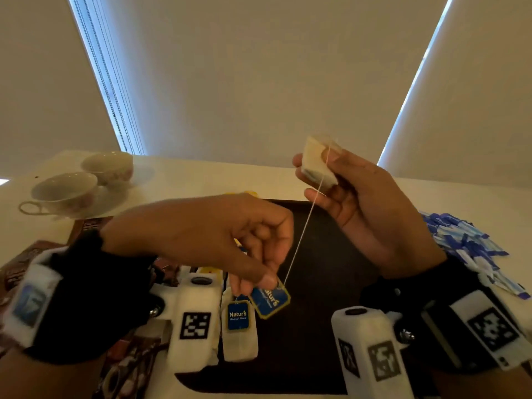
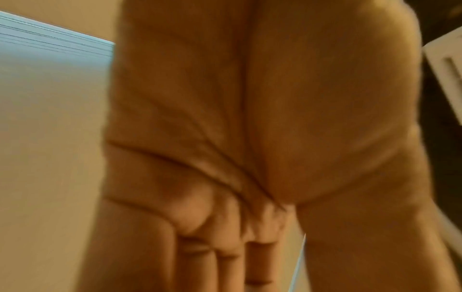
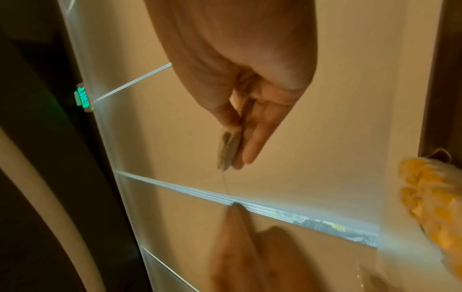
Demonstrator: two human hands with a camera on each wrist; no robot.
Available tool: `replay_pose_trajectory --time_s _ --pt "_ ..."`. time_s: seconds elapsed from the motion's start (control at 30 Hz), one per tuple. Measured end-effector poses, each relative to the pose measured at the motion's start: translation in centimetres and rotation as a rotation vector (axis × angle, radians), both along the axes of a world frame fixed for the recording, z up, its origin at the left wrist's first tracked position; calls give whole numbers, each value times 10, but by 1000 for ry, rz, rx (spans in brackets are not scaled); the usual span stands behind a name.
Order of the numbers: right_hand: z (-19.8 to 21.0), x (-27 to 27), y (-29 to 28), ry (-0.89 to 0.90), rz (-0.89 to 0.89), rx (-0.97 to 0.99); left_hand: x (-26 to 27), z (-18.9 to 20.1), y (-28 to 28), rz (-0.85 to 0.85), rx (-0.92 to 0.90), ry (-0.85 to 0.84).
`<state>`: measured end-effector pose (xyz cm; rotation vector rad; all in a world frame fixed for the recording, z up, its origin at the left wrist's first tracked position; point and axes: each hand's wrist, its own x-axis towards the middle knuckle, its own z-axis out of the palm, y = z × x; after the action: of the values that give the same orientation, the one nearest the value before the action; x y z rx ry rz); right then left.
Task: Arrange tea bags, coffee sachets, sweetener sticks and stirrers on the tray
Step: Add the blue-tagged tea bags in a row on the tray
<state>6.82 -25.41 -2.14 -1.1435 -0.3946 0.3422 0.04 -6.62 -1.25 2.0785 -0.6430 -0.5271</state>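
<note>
In the head view my right hand (image 1: 318, 161) holds a pale tea bag (image 1: 313, 172) up above the far edge of the dark tray (image 1: 316, 335). Its string (image 1: 302, 237) runs taut down to a blue paper tag (image 1: 270, 300). My left hand (image 1: 259, 283) pinches that tag between thumb and forefinger, low over the tray. A second tea bag (image 1: 240, 344) with the same blue tag lies flat at the tray's left side. The right wrist view shows my right hand's fingers (image 3: 252, 138) against the tea bag (image 3: 228, 150). In the left wrist view only a blurred palm (image 2: 250, 138) shows.
A heap of blue and white sweetener sticks (image 1: 466, 243) lies right of the tray. Brown coffee sachets (image 1: 23, 266) lie to its left. Two cups on saucers (image 1: 66, 191) stand at the back left. Something yellow (image 1: 244, 194) peeks out behind my left hand.
</note>
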Motion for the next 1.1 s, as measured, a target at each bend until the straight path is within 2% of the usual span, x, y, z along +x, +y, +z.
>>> replay_pose_trajectory --time_s 0.13,0.27,0.33,0.47,0.6,0.7,0.8,0.97,1.1 --pt "5 -6 -2 -64 164 -55 21 -19 11 199 45 -29" --pt "0 -6 -2 -210 193 -412 25 -13 26 555 -51 -188" --pt "-1 -9 0 -276 207 -565 20 -4 30 639 -149 -278" --pt "-2 -16 5 -366 135 -689 5 13 22 612 -285 -352" --pt "-5 -18 10 -418 7 -656 0 16 10 563 -352 -339" --pt "-5 -15 9 -373 -53 -610 -1 16 7 507 -297 -337" --pt "-4 -12 6 -271 -34 -561 -2 16 8 462 -224 -358" --pt "-4 -10 5 -228 16 -546 3 12 7 496 -117 -415" --pt "-4 -12 6 -235 45 -533 7 9 6 550 -138 -448"
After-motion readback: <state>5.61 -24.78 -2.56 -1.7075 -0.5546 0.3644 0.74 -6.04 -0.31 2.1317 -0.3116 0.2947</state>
